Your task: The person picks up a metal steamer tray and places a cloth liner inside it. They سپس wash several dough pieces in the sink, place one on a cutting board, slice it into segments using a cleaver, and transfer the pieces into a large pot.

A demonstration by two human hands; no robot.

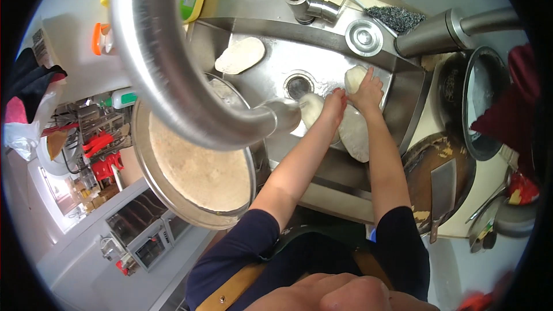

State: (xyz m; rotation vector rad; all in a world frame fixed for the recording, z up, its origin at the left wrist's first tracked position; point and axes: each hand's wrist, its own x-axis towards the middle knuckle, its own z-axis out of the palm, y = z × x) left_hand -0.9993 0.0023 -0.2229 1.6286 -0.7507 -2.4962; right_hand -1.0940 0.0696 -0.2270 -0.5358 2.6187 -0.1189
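Right of drain (299, 87), with right hand (368, 93) part-open against pale piece (355, 76), left hand (335, 105) half-curled, hold unclear; probably slippery, grip by edges

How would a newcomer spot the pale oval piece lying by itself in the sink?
Find the metal sink in the upper middle of the view, then the round drain in its floor. Beyond it, toward the far left corner, lies the pale oval piece. Unlike the other pale pieces, gathered around the left hand and right hand, it lies alone.
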